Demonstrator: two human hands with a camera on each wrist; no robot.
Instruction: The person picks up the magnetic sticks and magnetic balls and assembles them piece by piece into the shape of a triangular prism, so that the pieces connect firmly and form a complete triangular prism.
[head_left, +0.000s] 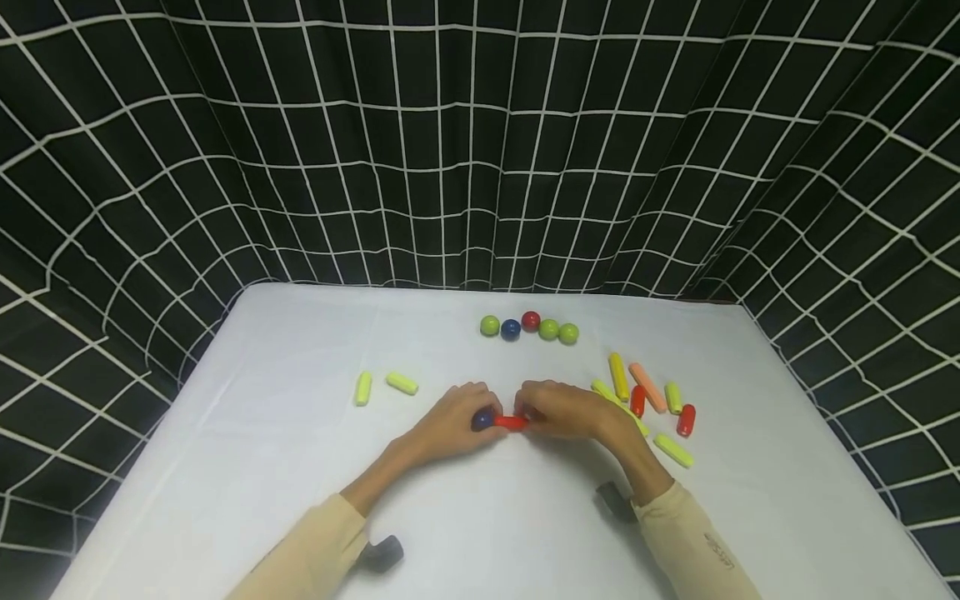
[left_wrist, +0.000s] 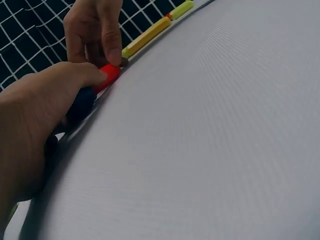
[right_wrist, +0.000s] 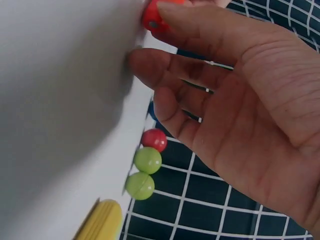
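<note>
Over the middle of the table, my left hand (head_left: 448,421) holds a blue ball (head_left: 482,419) with a short red stick (head_left: 512,422) against it. In the left wrist view the thumb lies along the red stick (left_wrist: 111,75), and the blue ball (left_wrist: 80,109) is partly covered by the hand. From the other side my right hand (head_left: 564,408) pinches the stick's right end between thumb and index finger. The right wrist view shows a small hole in that red end (right_wrist: 152,21); the other fingers of this hand curl loosely below it.
Behind the hands stands a row of green, blue and red balls (head_left: 549,329). Yellow, orange, red and lime sticks (head_left: 618,377) lie scattered to the right. Two short lime sticks (head_left: 402,383) lie on the left. A dark grid-patterned cloth (head_left: 465,150) surrounds the white table (head_left: 480,517).
</note>
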